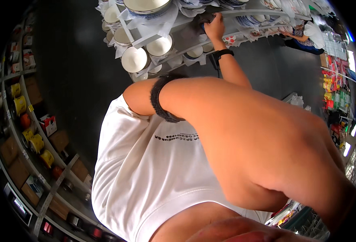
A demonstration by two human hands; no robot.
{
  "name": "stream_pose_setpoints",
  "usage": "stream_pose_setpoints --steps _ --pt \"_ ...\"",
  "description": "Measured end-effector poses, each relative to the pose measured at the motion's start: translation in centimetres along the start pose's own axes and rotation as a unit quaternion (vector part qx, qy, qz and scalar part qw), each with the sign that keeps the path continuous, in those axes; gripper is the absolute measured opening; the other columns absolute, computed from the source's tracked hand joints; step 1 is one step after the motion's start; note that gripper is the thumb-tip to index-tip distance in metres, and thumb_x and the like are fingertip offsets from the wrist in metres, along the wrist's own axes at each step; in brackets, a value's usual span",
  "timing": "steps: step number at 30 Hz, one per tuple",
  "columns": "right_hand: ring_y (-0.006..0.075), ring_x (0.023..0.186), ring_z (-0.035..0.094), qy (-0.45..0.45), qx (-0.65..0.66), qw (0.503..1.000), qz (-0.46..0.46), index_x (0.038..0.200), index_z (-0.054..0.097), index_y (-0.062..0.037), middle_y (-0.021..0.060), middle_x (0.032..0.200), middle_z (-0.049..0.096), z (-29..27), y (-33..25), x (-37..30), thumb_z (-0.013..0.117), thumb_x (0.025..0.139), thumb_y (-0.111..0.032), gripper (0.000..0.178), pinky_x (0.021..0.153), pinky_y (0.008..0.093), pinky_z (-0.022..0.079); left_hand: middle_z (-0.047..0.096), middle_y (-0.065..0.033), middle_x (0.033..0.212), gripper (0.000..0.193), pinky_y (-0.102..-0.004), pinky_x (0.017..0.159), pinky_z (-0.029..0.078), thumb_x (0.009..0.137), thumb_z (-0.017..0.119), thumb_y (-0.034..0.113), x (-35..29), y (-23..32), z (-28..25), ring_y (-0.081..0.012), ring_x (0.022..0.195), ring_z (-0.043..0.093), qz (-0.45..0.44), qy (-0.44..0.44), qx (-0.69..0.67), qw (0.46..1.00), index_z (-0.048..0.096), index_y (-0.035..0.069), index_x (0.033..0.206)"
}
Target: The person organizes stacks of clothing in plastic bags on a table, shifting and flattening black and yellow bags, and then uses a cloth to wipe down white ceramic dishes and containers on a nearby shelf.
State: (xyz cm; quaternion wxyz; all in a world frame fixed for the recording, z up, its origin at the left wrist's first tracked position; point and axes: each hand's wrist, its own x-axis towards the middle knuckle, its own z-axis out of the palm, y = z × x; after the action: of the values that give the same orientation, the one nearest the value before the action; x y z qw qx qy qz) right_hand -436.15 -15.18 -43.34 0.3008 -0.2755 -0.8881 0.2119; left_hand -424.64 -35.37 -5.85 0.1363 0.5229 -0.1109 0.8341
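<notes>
My left hand [262, 141] is very large and close in front of me. Its arm comes out of the white sleeve on the left, crosses my chest and has a black band [162, 99] round it. The fingers run down toward the lower right, where I cannot make out their tips. Beyond it, my right hand [215, 28] reaches out to the shelf rack [186, 38], closed round a small dark object [205, 20] of a kind I cannot tell. A black wristband [222, 54] sits on that wrist. White bowls [134, 59] stand tilted along the rack.
A large bowl [145, 5] and stacked plates [248, 20] fill the upper tier, with wrapping sheets between them. Another person [313, 35] is at the far right end. Shelves with yellow pots [19, 105] and boxes run down the left. Colourful packets [332, 86] hang at right.
</notes>
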Motion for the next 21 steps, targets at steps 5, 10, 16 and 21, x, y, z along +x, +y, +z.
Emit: stream_pose_setpoints --steps 5,10,16,21 --pt "0.0436 0.107 0.06 -0.103 -0.02 0.988 0.113 0.123 0.05 -0.0076 0.0203 0.117 0.064 0.9 -2.6 -1.4 0.072 0.073 -0.025 0.057 0.087 0.0516 0.05 0.063 -0.0171 0.079 0.034 -0.0393 0.056 0.049 0.067 0.055 -0.008 -0.5 1.2 -0.4 -0.0345 0.068 0.061 -0.039 -0.003 0.006 0.999 0.062 -0.003 0.099" --pt "0.0425 0.108 0.061 -0.183 -0.025 0.977 0.106 0.126 0.052 -0.0086 0.0209 0.115 0.065 1.9 -4.1 -2.8 0.072 0.075 -0.03 0.059 0.087 0.0519 0.052 0.061 -0.0147 0.081 0.037 -0.0365 0.059 0.048 0.069 0.055 -0.009 -1.1 3.0 -1.2 -0.0296 0.071 0.06 -0.111 -0.007 -0.072 0.991 0.059 -0.003 0.105" --pt "0.0439 0.109 0.06 -0.209 -0.035 0.971 0.113 0.124 0.056 -0.0056 0.0243 0.114 0.066 1.9 -2.7 0.7 0.07 0.071 -0.036 0.062 0.091 0.0493 0.05 0.06 -0.0119 0.083 0.041 -0.0332 0.062 0.048 0.071 0.055 -0.01 -1.5 6.1 -2.5 -0.0238 0.074 0.06 -0.19 -0.02 -0.114 0.975 0.055 -0.003 0.111" --pt "0.0436 0.103 0.063 -0.173 -0.017 0.976 0.133 0.118 0.058 -0.0021 0.0254 0.109 0.067 2.8 -2.3 0.3 0.069 0.069 -0.032 0.059 0.088 0.0498 0.052 0.058 -0.0096 0.085 0.044 -0.0304 0.065 0.047 0.073 0.056 -0.012 -3.0 9.3 -4.6 -0.0189 0.076 0.059 -0.301 -0.018 -0.064 0.951 0.052 -0.003 0.117"
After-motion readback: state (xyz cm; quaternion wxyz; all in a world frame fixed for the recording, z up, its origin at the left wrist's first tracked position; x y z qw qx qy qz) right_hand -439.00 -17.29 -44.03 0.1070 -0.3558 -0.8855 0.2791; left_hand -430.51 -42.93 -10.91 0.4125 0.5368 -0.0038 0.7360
